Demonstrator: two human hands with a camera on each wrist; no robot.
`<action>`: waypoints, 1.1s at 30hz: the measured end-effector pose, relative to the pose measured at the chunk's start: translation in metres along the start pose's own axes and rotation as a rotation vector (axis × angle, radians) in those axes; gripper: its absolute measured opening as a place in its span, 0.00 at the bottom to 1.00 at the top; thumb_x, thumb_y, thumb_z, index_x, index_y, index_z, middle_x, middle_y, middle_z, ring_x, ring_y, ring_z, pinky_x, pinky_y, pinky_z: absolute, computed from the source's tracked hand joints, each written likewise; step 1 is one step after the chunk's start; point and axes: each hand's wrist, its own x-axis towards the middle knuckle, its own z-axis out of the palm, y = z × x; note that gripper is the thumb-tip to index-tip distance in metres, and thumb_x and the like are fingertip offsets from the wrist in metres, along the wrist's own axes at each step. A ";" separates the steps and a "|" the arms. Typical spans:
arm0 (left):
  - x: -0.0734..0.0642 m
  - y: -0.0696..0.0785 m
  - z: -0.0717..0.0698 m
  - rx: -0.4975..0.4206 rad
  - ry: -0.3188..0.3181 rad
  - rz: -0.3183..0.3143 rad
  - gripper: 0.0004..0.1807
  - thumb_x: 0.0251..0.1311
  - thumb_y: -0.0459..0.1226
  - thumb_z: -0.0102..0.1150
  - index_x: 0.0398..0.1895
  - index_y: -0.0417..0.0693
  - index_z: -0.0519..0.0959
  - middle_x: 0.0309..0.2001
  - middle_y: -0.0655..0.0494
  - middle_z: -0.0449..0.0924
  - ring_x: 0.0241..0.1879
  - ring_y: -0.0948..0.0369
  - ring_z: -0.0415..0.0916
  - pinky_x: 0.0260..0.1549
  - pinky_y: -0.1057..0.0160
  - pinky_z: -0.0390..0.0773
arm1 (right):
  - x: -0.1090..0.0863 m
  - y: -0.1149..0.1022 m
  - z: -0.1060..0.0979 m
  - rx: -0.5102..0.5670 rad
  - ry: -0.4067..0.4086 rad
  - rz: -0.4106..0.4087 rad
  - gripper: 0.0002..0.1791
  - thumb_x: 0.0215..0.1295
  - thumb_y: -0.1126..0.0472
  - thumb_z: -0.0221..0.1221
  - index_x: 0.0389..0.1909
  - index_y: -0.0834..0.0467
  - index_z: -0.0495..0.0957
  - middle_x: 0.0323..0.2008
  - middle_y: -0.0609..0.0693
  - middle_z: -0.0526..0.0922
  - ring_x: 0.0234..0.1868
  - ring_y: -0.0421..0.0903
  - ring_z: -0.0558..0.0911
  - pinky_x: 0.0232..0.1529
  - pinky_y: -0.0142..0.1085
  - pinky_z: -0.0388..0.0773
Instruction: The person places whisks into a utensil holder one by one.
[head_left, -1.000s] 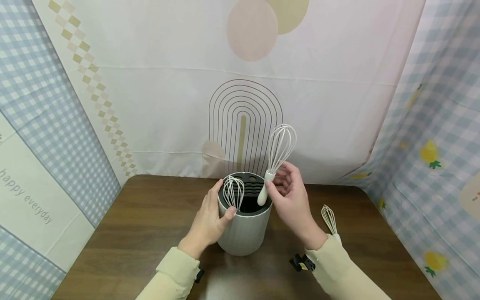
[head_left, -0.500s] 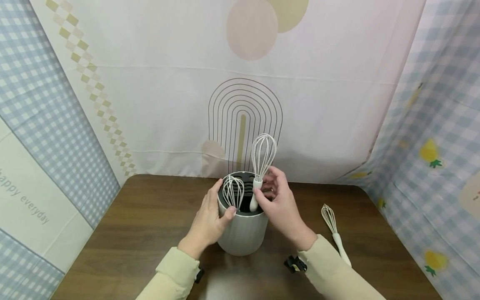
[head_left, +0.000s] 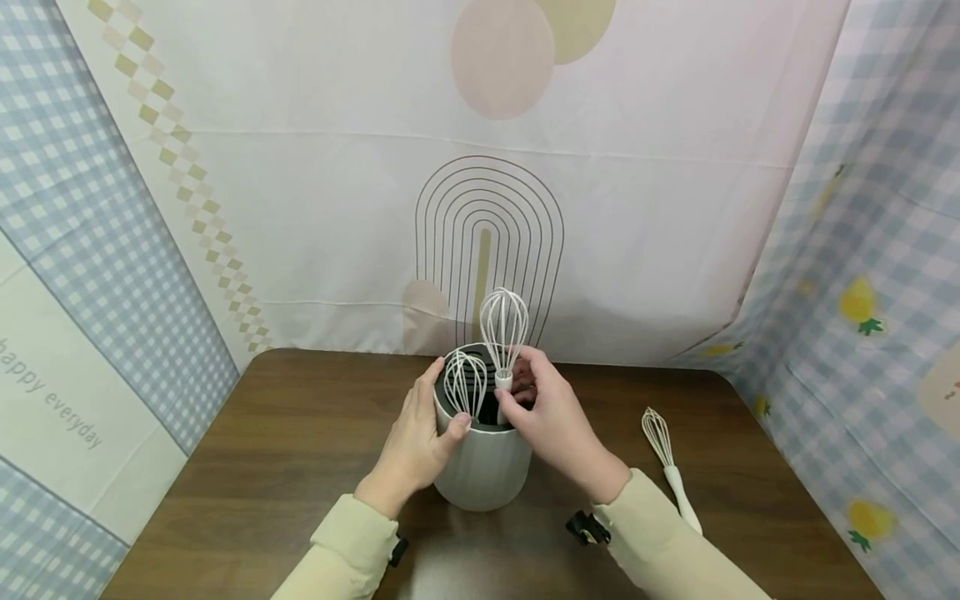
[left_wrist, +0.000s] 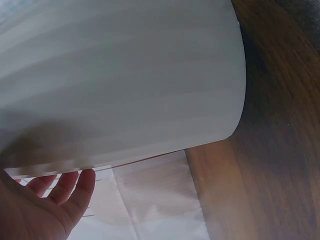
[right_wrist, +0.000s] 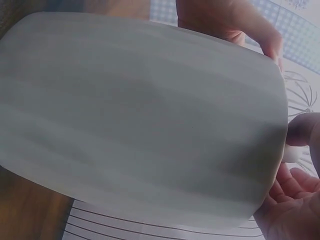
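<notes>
A pale ribbed utensil holder (head_left: 483, 473) with a dark slotted insert stands upright on the table. My left hand (head_left: 412, 442) grips it at the left, thumb on the front rim and fingers along the outer side. One whisk (head_left: 466, 382) stands in it at the left, wires up, its handle hidden inside. My right hand (head_left: 553, 421) pinches a second white whisk (head_left: 504, 381) just below its wires, at the right of the opening. That whisk's lower handle is down inside the holder. In the right wrist view the holder's wall (right_wrist: 140, 115) covers most of the frame.
A third, slimmer whisk (head_left: 673, 479) lies on the wooden table (head_left: 300, 467), right of the holder and close to the right sleeve (head_left: 667, 533). A white patterned cloth (head_left: 337, 225) hangs behind the table, with blue checked cloth on both sides.
My right hand has moved left and down with its whisk, from over the holder's right rim to its handle in the opening. The left hand has stayed in place.
</notes>
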 end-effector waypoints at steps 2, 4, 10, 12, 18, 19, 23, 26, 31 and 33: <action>0.000 0.001 0.000 -0.001 -0.001 -0.005 0.47 0.62 0.65 0.43 0.77 0.54 0.44 0.71 0.52 0.55 0.68 0.52 0.55 0.60 0.46 0.64 | 0.000 -0.001 0.000 -0.022 -0.005 0.006 0.26 0.60 0.68 0.63 0.59 0.61 0.67 0.38 0.50 0.77 0.35 0.40 0.79 0.35 0.32 0.79; 0.000 0.002 0.000 -0.004 -0.001 -0.005 0.47 0.62 0.65 0.43 0.77 0.53 0.44 0.71 0.52 0.55 0.68 0.53 0.55 0.61 0.46 0.63 | 0.000 -0.003 0.000 -0.046 -0.001 0.015 0.25 0.61 0.68 0.63 0.58 0.60 0.68 0.38 0.49 0.77 0.35 0.40 0.79 0.35 0.31 0.79; 0.000 0.001 0.001 -0.007 0.004 0.000 0.47 0.63 0.65 0.44 0.77 0.52 0.45 0.71 0.52 0.55 0.68 0.53 0.55 0.61 0.47 0.63 | 0.001 -0.006 0.002 -0.084 -0.006 0.057 0.24 0.61 0.67 0.63 0.57 0.64 0.69 0.36 0.49 0.77 0.34 0.39 0.79 0.35 0.30 0.79; 0.000 0.000 0.001 -0.006 0.004 0.004 0.46 0.63 0.65 0.43 0.77 0.52 0.45 0.71 0.52 0.55 0.68 0.53 0.55 0.61 0.47 0.63 | 0.001 -0.007 0.002 -0.088 -0.013 0.069 0.24 0.60 0.67 0.63 0.57 0.64 0.69 0.37 0.49 0.77 0.34 0.39 0.79 0.35 0.30 0.79; 0.000 -0.001 0.001 -0.007 0.001 -0.002 0.47 0.63 0.66 0.42 0.77 0.53 0.44 0.71 0.53 0.55 0.69 0.54 0.55 0.61 0.48 0.63 | 0.001 -0.009 0.005 -0.132 -0.029 0.050 0.27 0.58 0.67 0.65 0.59 0.63 0.69 0.37 0.47 0.77 0.34 0.38 0.79 0.35 0.29 0.78; -0.001 0.000 0.001 -0.007 0.001 -0.003 0.47 0.63 0.66 0.42 0.77 0.53 0.44 0.71 0.53 0.55 0.69 0.54 0.55 0.61 0.47 0.63 | 0.000 -0.009 0.005 -0.140 -0.030 0.046 0.27 0.58 0.67 0.65 0.59 0.63 0.69 0.37 0.47 0.77 0.34 0.38 0.79 0.35 0.29 0.78; -0.001 0.000 0.000 -0.008 -0.004 -0.007 0.46 0.63 0.66 0.42 0.77 0.55 0.44 0.72 0.53 0.54 0.69 0.54 0.54 0.61 0.47 0.62 | -0.001 -0.010 0.004 -0.148 -0.035 0.050 0.28 0.58 0.67 0.65 0.59 0.62 0.69 0.38 0.47 0.77 0.35 0.38 0.79 0.36 0.30 0.78; -0.001 0.001 0.000 -0.010 -0.002 -0.002 0.46 0.63 0.66 0.42 0.77 0.55 0.44 0.72 0.53 0.54 0.69 0.54 0.54 0.61 0.47 0.62 | -0.002 -0.012 0.002 -0.162 -0.030 0.059 0.30 0.57 0.66 0.66 0.61 0.61 0.67 0.39 0.47 0.77 0.37 0.39 0.80 0.38 0.31 0.79; -0.001 0.001 0.000 -0.006 0.007 0.014 0.46 0.63 0.65 0.42 0.77 0.52 0.45 0.71 0.52 0.55 0.68 0.53 0.56 0.60 0.46 0.64 | -0.006 -0.013 -0.001 -0.215 -0.011 0.041 0.37 0.56 0.62 0.68 0.65 0.61 0.64 0.44 0.50 0.77 0.44 0.43 0.79 0.46 0.36 0.77; 0.000 0.001 0.000 -0.003 0.003 0.009 0.46 0.63 0.65 0.42 0.77 0.53 0.45 0.71 0.52 0.55 0.68 0.53 0.56 0.60 0.46 0.64 | -0.007 -0.012 -0.002 -0.240 -0.007 0.025 0.39 0.56 0.60 0.69 0.67 0.60 0.63 0.47 0.51 0.76 0.48 0.45 0.77 0.49 0.38 0.75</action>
